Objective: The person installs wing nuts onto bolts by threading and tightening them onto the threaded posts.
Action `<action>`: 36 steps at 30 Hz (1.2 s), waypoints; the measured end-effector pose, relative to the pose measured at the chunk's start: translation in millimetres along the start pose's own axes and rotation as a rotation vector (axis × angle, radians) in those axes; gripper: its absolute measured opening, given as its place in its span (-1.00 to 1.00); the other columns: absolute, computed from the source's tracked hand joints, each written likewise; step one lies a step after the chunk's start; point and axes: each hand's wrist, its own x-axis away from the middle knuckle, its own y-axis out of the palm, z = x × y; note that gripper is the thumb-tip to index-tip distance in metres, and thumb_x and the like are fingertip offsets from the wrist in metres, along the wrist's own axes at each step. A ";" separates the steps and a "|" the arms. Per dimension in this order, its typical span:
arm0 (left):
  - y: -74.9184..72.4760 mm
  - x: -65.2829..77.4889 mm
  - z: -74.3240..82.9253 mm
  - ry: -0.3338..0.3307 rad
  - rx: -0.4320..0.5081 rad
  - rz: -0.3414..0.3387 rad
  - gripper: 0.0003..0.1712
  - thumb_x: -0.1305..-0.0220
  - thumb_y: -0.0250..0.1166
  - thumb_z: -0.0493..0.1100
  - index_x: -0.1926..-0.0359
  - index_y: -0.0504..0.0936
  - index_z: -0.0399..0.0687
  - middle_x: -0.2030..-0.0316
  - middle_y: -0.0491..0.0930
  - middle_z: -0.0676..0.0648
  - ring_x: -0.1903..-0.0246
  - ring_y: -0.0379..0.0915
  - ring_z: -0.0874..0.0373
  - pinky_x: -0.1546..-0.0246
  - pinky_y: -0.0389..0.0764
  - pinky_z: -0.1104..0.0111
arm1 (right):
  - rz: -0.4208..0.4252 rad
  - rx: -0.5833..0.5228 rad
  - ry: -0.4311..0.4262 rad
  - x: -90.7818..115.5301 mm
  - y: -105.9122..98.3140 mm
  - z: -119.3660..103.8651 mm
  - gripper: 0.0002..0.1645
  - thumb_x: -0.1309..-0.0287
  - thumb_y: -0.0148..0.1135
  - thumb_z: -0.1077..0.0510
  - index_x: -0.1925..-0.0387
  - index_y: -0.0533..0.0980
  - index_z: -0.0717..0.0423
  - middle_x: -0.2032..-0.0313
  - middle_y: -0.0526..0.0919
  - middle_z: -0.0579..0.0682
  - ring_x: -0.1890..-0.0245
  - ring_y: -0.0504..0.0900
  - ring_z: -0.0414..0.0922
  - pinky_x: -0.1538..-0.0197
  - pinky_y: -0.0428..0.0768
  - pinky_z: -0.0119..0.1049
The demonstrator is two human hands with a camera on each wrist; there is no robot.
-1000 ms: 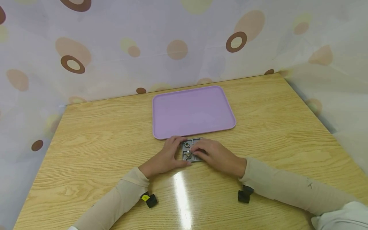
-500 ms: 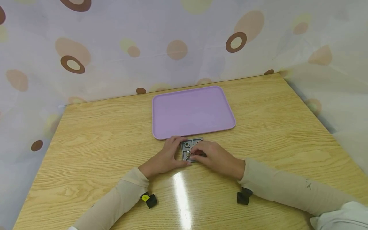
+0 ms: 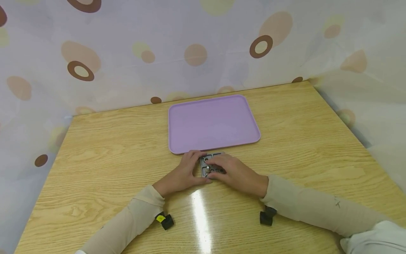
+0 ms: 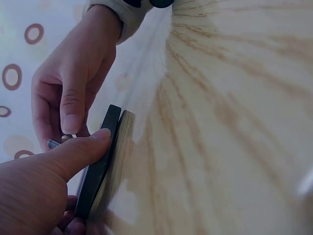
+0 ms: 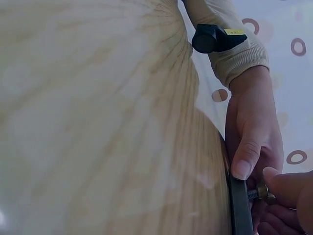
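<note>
A small grey metal plate with recessed compartments lies on the table in front of the tray. My left hand holds its left side, thumb on the near edge and fingers on the far one. A threaded bolt rises from the plate, carrying a brass-coloured nut. Index finger and thumb of my right hand sit on either side of the nut; the right wrist view has the thumb against it. The right fingers cover part of the plate's right half in the head view.
Just behind the plate lies a shallow purple tray, its near rim close to the left fingertips. The wood-grain table is bordered by spotted cloth at the back and sides. Black wrist cameras hang under the sleeves.
My right index finger and thumb have spread apart around the bolt and nut, and the right wrist has shifted slightly left. The left hand and the plate stay put.
</note>
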 end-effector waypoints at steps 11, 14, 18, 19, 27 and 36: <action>-1.0 -0.4 2.4 -0.019 0.008 -0.017 -0.02 -0.01 0.38 0.18 -0.33 0.15 -0.12 -0.21 0.15 -0.09 -0.18 0.01 0.10 -0.19 0.20 0.18 | 0.027 0.022 0.036 3.1 -3.6 2.1 -0.75 -0.26 0.14 0.13 0.04 0.55 0.01 0.11 0.56 -0.19 0.09 0.48 -0.28 0.00 0.47 -0.27; -1.1 -0.3 2.8 -0.022 0.009 -0.019 -0.01 0.00 0.39 0.18 -0.33 0.15 -0.12 -0.21 0.15 -0.09 -0.18 0.00 0.10 -0.20 0.19 0.19 | 0.040 0.027 0.030 3.4 -3.0 4.3 -0.81 -0.26 0.13 0.14 0.12 0.57 -0.01 0.17 0.58 -0.21 0.13 0.49 -0.30 0.03 0.48 -0.31; -1.1 -0.1 3.0 -0.022 0.008 -0.017 -0.01 0.00 0.39 0.17 -0.34 0.14 -0.13 -0.21 0.15 -0.09 -0.19 0.01 0.09 -0.21 0.18 0.19 | 0.049 0.032 0.025 4.2 -2.9 5.2 -0.86 -0.25 0.14 0.16 0.19 0.58 -0.02 0.22 0.59 -0.22 0.17 0.50 -0.31 0.06 0.49 -0.33; -1.1 -0.1 3.0 -0.022 0.007 -0.017 -0.01 0.00 0.39 0.17 -0.34 0.14 -0.13 -0.21 0.15 -0.09 -0.19 0.01 0.09 -0.21 0.18 0.19 | 0.049 0.029 0.027 4.2 -3.0 4.9 -0.86 -0.24 0.15 0.16 0.20 0.58 -0.02 0.23 0.59 -0.22 0.18 0.51 -0.32 0.07 0.49 -0.34; -0.9 0.5 3.2 -0.020 0.010 -0.009 -0.01 0.02 0.41 0.16 -0.33 0.15 -0.13 -0.20 0.15 -0.08 -0.19 0.02 0.10 -0.21 0.18 0.21 | 0.028 0.001 0.037 3.4 -3.2 1.2 -0.86 -0.20 0.20 0.10 0.21 0.59 -0.01 0.28 0.58 -0.23 0.25 0.50 -0.33 0.12 0.50 -0.36; -1.3 0.1 2.3 -0.012 0.001 -0.012 -0.01 0.01 0.40 0.17 -0.33 0.15 -0.14 -0.20 0.15 -0.09 -0.21 0.01 0.09 -0.21 0.18 0.19 | 0.024 -0.018 -0.004 1.3 -0.7 1.3 -0.58 -0.17 0.22 0.02 -0.05 0.49 0.07 0.04 0.54 -0.12 0.03 0.47 -0.23 -0.02 0.46 -0.28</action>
